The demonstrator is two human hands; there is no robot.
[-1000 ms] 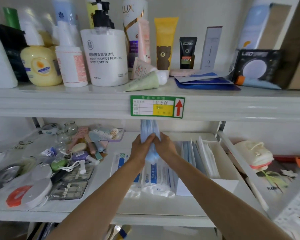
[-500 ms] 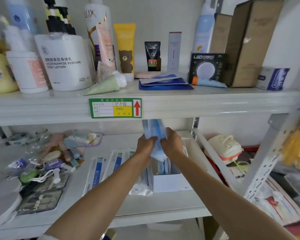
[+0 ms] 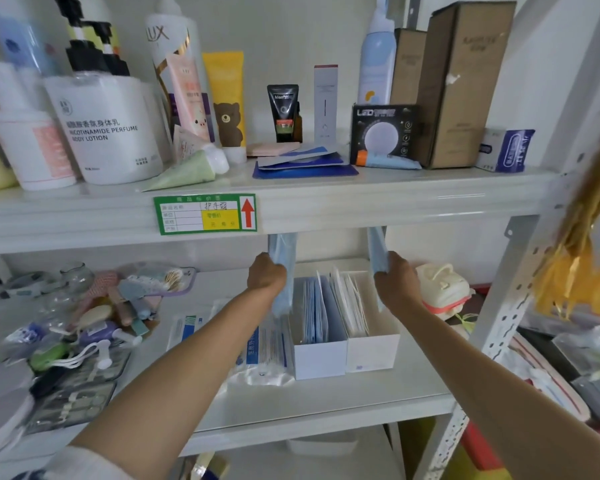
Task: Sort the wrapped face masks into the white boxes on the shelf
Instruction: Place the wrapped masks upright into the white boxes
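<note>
Shop: price-tagged shelf (image 3: pixel 361 206) of toiletries

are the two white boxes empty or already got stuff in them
Neither is empty: the left box holds upright blue packets, the right box white ones.

I am looking at a white metal shelving unit (image 3: pixel 378 206) against a plain white wall (image 3: pixel 284 32). Its perforated grey-white upright post (image 3: pixel 520 282) rises at right. The light is soft and even.
</note>
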